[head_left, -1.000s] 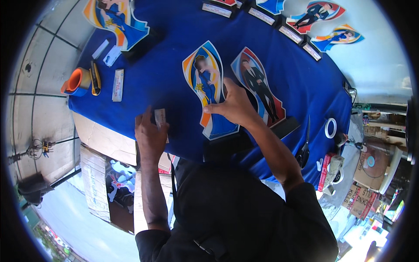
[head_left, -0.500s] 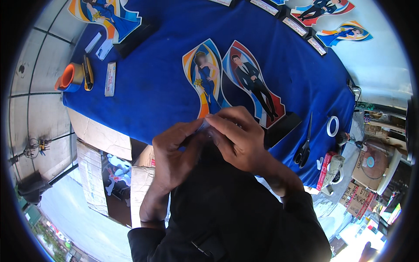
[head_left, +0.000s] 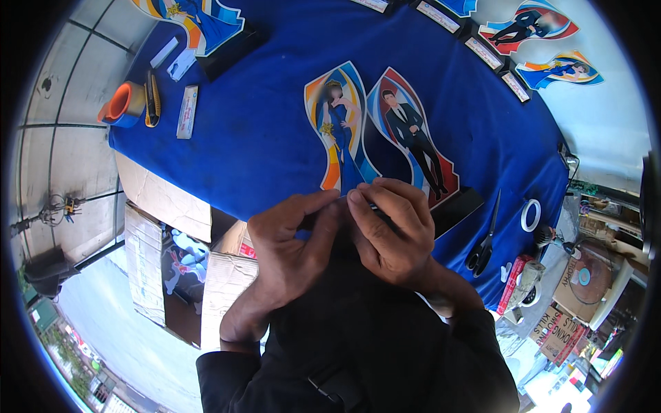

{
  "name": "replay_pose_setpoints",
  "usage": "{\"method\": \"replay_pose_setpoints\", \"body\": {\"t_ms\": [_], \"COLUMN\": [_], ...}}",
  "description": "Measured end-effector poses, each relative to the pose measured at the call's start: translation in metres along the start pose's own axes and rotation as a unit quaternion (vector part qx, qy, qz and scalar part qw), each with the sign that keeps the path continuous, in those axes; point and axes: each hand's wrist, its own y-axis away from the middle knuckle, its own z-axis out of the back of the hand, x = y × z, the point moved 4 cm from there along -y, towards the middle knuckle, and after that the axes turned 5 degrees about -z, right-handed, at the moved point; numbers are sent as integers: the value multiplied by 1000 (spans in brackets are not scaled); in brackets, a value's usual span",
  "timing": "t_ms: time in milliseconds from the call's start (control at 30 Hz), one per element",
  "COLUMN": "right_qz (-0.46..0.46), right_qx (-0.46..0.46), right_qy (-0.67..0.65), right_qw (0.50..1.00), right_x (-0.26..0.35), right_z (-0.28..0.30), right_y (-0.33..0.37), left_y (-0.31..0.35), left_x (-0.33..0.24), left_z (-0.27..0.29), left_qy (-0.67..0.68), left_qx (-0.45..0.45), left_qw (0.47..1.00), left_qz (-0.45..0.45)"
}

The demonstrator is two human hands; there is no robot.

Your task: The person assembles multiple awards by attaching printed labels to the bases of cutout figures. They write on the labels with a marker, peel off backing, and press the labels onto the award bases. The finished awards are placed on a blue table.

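Head view is showing both hands meeting at the centre of the frame, just below the woman cutout (head_left: 337, 124), whose lower end is hiding behind the fingers. The left hand (head_left: 292, 237) is pinching with thumb and forefinger, and the right hand (head_left: 394, 230) is pinching opposite it, the fingertips almost touching; I cannot tell what they are gripping, since the fingers are covering it. The man cutout (head_left: 413, 138) is standing right of centre, on a black base (head_left: 461, 212) whose visible part is showing no label. Along the upper right, more cutouts (head_left: 530, 27) are standing with labels (head_left: 484, 53) on their bases, so that row is looking complete. The middle pair is looking less finished, though the woman cutout's base is hiding from view. One loose label (head_left: 186, 112) is lying at the left of the frame on the blue cloth (head_left: 241, 138), apart from any base. The cutter (head_left: 152, 100) at the left and the scissors (head_left: 485, 248) at the right are lying untouched.
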Motion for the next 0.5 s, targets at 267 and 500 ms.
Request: {"method": "replay_pose_setpoints", "body": {"t_ms": [267, 500], "right_qz": [-16, -9], "right_qx": [33, 26], "right_qy": [-6, -24], "right_qw": [999, 999], "right_x": [-2, -1], "right_z": [0, 0], "right_y": [1, 2], "left_y": [2, 5], "left_x": [-6, -7], "left_z": [1, 2], "left_qy": [-13, -11], "left_qx": [5, 9], "left_qw": [999, 999], "left_qz": [-33, -45]}}
